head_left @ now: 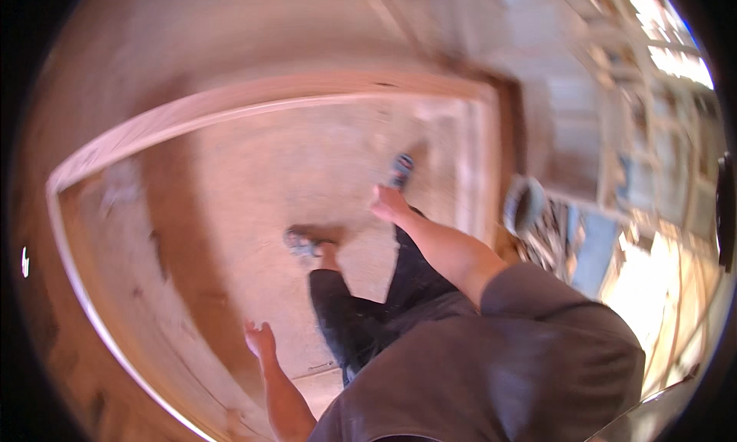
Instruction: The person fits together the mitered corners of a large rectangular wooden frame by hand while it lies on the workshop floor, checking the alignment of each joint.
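Observation:
My left hand [261,339] hangs at my side over the dirt floor, empty, with its fingers partly apart. Ahead of my body, my right hand [390,204] is held above the floor near my right foot, its fingers curled in and no object showing in it. Neither hand touches anything. Around me runs a large rectangular frame of pale wooden boards [269,96], with my feet inside it. The picture is smeared by motion, so finger details are soft.
Bare dirt floor [338,150] lies under my feet in sandals [301,242]. To the right are a round grey bucket-like vessel [524,205], a pile of thin scraps [546,241], a blue panel [593,250] and a wooden rack-like structure [652,135]. Bright light enters there.

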`<state>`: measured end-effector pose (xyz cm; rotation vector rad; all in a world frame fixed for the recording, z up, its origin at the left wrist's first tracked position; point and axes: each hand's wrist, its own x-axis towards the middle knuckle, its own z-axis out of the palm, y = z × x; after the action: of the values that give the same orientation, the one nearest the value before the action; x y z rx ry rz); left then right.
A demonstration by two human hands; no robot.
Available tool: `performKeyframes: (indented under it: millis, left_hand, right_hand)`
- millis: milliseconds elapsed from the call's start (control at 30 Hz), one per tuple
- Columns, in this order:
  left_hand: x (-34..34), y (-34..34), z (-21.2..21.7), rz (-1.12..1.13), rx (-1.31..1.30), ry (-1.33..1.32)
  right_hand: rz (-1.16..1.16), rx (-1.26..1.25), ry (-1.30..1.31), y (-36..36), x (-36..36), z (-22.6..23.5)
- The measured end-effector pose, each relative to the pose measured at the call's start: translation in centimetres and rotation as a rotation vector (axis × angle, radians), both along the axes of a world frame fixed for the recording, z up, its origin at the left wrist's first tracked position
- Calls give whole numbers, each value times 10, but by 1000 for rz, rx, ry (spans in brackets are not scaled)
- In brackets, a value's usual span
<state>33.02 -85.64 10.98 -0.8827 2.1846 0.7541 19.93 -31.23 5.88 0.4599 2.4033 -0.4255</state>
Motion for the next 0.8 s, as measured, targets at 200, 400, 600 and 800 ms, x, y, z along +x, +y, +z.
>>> performKeyframes:
  millis: [200, 400, 600, 800]
  left_hand:
    - [32, -88, 37, 148, -267, -45]
    - [68, -74, 37, 432, -144, 1]
    - [-7, -50, 49, 632, 10, -26]
    - [-133, -90, 37, 752, 66, 30]
  right_hand:
    - [296, -574, 85, -252, -111, 77]
    - [470, -519, 126, -368, -208, 87]
    - [516, -328, 196, -409, -353, 83]
    - [620, -293, 230, -505, -499, 68]
